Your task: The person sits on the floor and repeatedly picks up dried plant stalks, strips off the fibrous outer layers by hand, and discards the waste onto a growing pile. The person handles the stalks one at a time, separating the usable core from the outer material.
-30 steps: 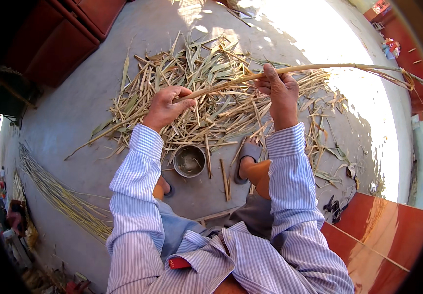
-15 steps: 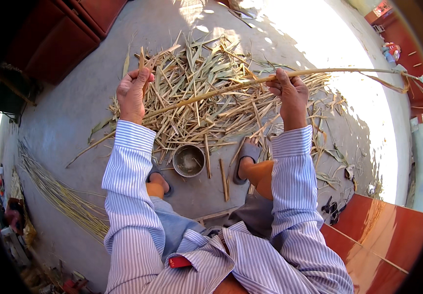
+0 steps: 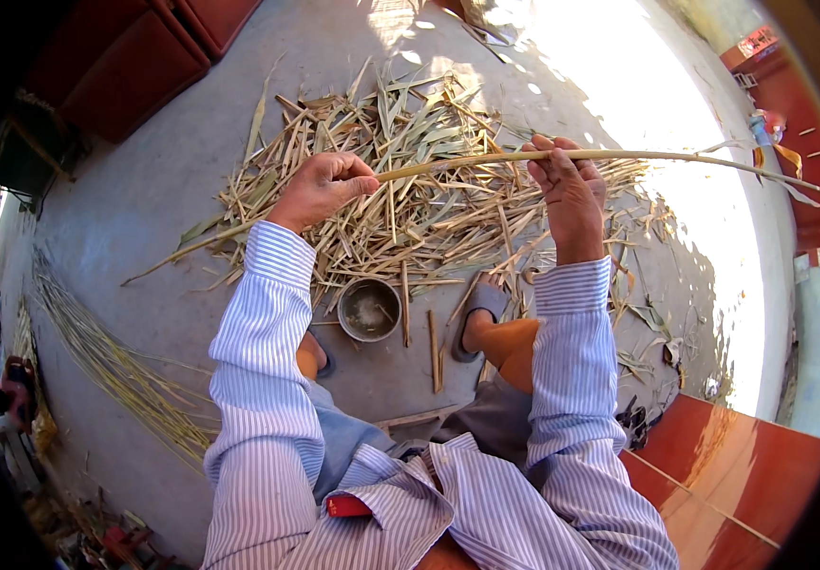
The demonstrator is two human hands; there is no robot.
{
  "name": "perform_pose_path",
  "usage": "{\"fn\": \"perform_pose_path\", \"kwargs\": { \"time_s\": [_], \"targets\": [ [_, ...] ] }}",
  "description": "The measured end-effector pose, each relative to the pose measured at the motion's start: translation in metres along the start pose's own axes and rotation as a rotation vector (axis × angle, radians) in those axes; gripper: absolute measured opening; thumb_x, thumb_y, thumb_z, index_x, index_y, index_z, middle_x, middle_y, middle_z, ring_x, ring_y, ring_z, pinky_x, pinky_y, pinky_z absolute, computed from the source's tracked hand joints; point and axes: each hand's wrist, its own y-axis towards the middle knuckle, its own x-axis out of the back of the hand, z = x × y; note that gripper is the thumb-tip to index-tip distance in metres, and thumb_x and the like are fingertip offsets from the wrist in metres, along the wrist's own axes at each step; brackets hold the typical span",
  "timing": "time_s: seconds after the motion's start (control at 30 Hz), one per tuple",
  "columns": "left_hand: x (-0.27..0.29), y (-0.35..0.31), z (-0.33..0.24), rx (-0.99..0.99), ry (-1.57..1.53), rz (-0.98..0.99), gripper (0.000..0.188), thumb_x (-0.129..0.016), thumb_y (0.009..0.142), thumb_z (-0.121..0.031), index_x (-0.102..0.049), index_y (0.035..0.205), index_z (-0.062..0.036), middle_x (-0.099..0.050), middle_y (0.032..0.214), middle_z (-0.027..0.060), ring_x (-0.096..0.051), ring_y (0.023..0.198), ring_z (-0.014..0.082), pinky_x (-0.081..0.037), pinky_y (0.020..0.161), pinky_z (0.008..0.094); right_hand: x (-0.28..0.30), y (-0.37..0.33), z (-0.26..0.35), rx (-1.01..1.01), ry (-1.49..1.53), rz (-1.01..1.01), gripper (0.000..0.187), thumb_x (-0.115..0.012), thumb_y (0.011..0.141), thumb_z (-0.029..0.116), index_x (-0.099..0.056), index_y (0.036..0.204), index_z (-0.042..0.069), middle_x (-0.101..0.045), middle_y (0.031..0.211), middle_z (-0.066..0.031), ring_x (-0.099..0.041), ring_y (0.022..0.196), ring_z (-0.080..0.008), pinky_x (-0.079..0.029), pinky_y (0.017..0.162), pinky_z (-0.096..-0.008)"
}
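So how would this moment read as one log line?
left hand: grips long pale bamboo stalk | right hand: grips same | below: bamboo-strip pile

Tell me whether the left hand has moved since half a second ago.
Yes. The left hand has moved right along the stalk, from left of the metal cup to almost above it.

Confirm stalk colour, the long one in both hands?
Pale yellow-tan, dry-looking stalk, held by left hand and right hand; head view.

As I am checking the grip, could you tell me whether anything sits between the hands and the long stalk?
Nothing visible does. The left hand and right hand both close directly on the long stalk, held above the leaf litter.
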Motion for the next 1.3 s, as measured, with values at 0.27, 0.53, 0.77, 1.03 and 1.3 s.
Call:
{"fn": "perform_pose_path", "kwargs": {
  "time_s": [0.27, 0.53, 0.77, 1.03, 1.3],
  "targets": [
    [0.002, -0.006, -0.006, -0.072, 0.157, -0.200, 0.021, -0.074, 0.083, -0.018, -0.067, 0.092, 0.0001, -0.065, 0.076, 0.0028, -0.058, 0.072, 0.0079, -0.047, 0.066, 0.0248, -0.032, -0.004, -0.018, -0.094, 0.094, 0.178, 0.014, -0.054, 0.096, 0.009, -0.057, 0.108, 0.001, -0.066, 0.109, -0.0181, -0.066, 0.102, -0.0254, -0.058, 0.084, -0.0297],
    [0.030, -0.014, 0.026, 0.025, 0.066, -0.109, 0.020, -0.072, 0.085, -0.014, -0.065, 0.097, 0.0004, -0.065, 0.080, 0.0013, -0.058, 0.075, 0.0070, -0.048, 0.069, 0.0227, -0.015, 0.001, -0.008, -0.020, 0.020, 0.140, 0.017, -0.054, 0.095, 0.005, -0.056, 0.111, -0.002, -0.065, 0.112, -0.0197, -0.065, 0.105, -0.0291, -0.058, 0.086, -0.0295],
    [0.037, -0.010, 0.039, -0.009, -0.118, -0.566, 0.022, -0.070, 0.088, -0.021, -0.064, 0.097, -0.0017, -0.066, 0.081, 0.0021, -0.059, 0.073, 0.0081, -0.048, 0.068, 0.0220, -0.020, 0.002, -0.010, -0.015, 0.066, 0.168, 0.016, -0.055, 0.094, 0.003, -0.056, 0.109, -0.002, -0.066, 0.109, -0.0204, -0.066, 0.102, -0.0286, -0.059, 0.084, -0.0287],
    [0.022, -0.013, 0.027, -0.011, -0.129, -0.217, 0.022, -0.075, 0.083, -0.018, -0.069, 0.096, -0.0021, -0.068, 0.083, 0.0027, -0.059, 0.076, 0.0074, -0.048, 0.070, 0.0226, -0.032, 0.000, -0.018, -0.030, 0.046, 0.159, 0.016, -0.056, 0.094, 0.003, -0.055, 0.109, -0.003, -0.066, 0.109, -0.0204, -0.067, 0.100, -0.0279, -0.060, 0.081, -0.0275],
    [0.033, -0.007, 0.014, -0.202, 0.360, -0.651, 0.036, -0.070, 0.086, -0.032, -0.063, 0.101, 0.0005, -0.068, 0.091, 0.0100, -0.063, 0.087, 0.0193, -0.049, 0.079, 0.0314, -0.033, -0.001, -0.021, -0.077, -0.036, 0.101, 0.016, -0.056, 0.096, 0.009, -0.058, 0.108, -0.002, -0.067, 0.109, -0.0172, -0.067, 0.100, -0.0224, -0.059, 0.080, -0.0260]
  ]
}}
